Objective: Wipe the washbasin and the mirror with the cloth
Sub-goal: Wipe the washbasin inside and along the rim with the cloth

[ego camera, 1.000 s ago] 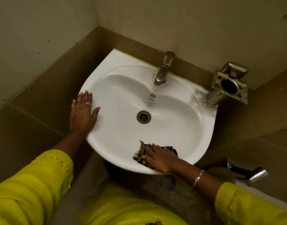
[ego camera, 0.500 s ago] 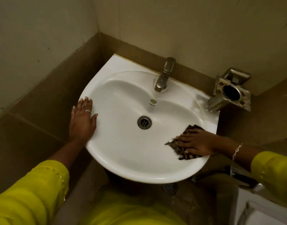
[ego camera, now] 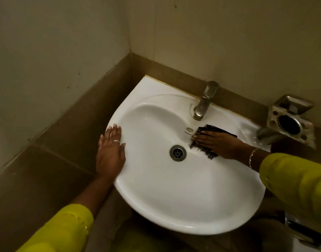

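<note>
Cloth (ego camera: 208, 140): dark, frayed | right hand (ego camera: 217, 141) flat pressing it | left hand (ego camera: 110, 153) spread on washbasin (ego camera: 174, 197) rim

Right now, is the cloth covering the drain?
No, the cloth lies under the right hand on the basin wall, just right of the uncovered drain.

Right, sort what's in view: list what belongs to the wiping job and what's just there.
Part of the job:
- washbasin
- dark cloth, pressed flat against the bowl below the tap
- right hand, on the cloth
- left hand, flat on the basin's left rim

Just there:
- tap
- drain
- metal wall holder
- wall tiles

No mirror in view.
</note>
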A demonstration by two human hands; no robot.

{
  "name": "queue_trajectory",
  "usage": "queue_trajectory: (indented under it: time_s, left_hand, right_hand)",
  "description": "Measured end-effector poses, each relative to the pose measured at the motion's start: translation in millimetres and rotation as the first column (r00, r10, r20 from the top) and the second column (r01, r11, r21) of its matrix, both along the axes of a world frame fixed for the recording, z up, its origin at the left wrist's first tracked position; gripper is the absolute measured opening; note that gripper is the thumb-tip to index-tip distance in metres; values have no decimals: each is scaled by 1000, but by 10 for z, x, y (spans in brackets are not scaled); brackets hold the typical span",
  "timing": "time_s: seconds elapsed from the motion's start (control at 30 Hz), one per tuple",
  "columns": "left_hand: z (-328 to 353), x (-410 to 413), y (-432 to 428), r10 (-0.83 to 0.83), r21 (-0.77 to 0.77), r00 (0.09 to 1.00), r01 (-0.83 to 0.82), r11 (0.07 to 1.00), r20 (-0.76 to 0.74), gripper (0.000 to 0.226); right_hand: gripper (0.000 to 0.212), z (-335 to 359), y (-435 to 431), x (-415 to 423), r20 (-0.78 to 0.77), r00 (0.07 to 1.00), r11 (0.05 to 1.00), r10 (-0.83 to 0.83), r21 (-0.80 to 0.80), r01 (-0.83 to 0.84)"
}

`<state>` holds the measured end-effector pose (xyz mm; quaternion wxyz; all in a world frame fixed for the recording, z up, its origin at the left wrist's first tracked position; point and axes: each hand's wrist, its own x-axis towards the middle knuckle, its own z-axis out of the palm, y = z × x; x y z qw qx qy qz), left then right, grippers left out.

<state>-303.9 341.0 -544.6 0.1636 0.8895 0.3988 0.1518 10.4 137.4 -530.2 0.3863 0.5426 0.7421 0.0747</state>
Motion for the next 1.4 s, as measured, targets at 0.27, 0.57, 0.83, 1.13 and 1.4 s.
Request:
queue_trajectory:
  time_s: [0.27, 0.57, 0.83, 1.13, 1.4]
  left_hand:
    - [-7, -6, 1, 6, -22, 999, -5, 1000, 49, 57]
    - [2, -5, -7, 9, -18, 996, -7, 1000, 90, 56]
    - [-1, -3, -3, 20, -7, 996, -19, 1000, 86, 56]
    - [-6, 0, -5, 23, -18, 995, -21, 1000, 101, 56]
    - [-7, -2, -8, 27, -19, 992, -25, 1000, 126, 57]
  right_hand:
    - [66, -360, 456, -382, 259, 960, 969, 101, 194, -155]
    - [66, -408, 989, -757, 226, 973, 953, -47, 303, -25]
    - [54, -668, 653, -971, -156, 938, 824, -310, 448, 347]
    - [63, -714, 983, -940, -361, 873, 801, -329, 383, 461]
    - [57, -690, 1489, -945, -418, 893, 855, -169, 389, 344]
